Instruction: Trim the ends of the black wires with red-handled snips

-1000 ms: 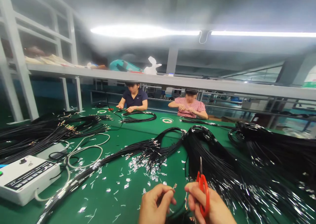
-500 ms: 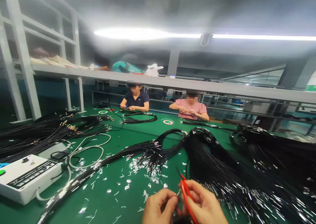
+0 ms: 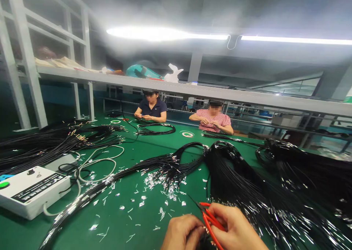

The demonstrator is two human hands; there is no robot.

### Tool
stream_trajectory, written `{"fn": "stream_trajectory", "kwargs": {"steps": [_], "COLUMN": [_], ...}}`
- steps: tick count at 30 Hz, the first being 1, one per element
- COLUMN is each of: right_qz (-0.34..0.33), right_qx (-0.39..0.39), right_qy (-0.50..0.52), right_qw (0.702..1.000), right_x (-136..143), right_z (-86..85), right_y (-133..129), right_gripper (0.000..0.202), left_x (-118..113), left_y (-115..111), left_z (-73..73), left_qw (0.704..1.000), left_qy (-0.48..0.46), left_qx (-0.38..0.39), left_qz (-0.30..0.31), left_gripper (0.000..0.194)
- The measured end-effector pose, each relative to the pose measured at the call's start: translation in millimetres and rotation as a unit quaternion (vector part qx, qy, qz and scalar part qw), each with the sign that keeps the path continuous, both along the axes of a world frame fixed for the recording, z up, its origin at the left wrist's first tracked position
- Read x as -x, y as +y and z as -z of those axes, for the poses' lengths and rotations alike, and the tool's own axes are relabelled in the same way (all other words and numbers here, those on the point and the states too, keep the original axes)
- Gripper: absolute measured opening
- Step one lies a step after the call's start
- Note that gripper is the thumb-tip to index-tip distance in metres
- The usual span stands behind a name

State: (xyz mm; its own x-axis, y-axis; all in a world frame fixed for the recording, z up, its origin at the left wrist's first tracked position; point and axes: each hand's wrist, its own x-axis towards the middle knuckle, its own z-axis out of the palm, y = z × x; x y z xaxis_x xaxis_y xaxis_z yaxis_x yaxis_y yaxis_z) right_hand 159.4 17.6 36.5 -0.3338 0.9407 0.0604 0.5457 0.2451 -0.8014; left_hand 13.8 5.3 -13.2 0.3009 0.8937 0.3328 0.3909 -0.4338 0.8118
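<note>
While the green tabletop carries black cable bundles fanning from twelve to three o'clock, a white control box sits at nine o'clock. At six o'clock the right hand is closed around red-handled scissors (blades aimed toward ten o'clock), touching the left hand, whose fingers pinch something too hidden to tell. Silver clippings lie scattered at eleven.

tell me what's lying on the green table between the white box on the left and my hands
In the head view, a long bundle of black wires crosses that stretch, with small silvery scraps scattered on the green table.
</note>
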Motion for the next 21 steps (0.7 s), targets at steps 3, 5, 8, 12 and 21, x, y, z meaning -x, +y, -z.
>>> {"fn": "stream_trajectory", "kwargs": {"steps": [3,5,8,12,21], "right_qz": [0.007,0.022,0.061,0.076,-0.001], "right_qx": [0.136,0.235,0.27,0.236,0.244], "right_qy": [0.073,0.123,0.168,0.182,0.323], "right_qw": [0.988,0.964,0.946,0.952,0.914], "right_x": [-2.9,-8.4,-19.4,-27.6,16.7], "right_z": [3.1,8.4,17.4,27.5,22.7], "right_y": [3.9,8.8,16.1,19.5,4.2], "right_gripper": [0.01,0.012,0.025,0.03,0.043], "left_x": [-0.3,-0.7,-1.8,-3.5,-3.7], "left_y": [0.9,1.5,3.4,9.4,15.6], "left_z": [-0.5,0.2,4.0,12.2,20.4], "left_qw": [0.998,0.996,0.996,0.949,0.873], "left_qy": [0.024,0.014,-0.082,-0.27,-0.425], "left_qx": [-0.058,-0.073,0.002,0.159,0.233], "left_qz": [0.028,0.04,0.026,0.025,0.048], "left_gripper": [0.023,0.022,0.02,0.027,0.041]}}
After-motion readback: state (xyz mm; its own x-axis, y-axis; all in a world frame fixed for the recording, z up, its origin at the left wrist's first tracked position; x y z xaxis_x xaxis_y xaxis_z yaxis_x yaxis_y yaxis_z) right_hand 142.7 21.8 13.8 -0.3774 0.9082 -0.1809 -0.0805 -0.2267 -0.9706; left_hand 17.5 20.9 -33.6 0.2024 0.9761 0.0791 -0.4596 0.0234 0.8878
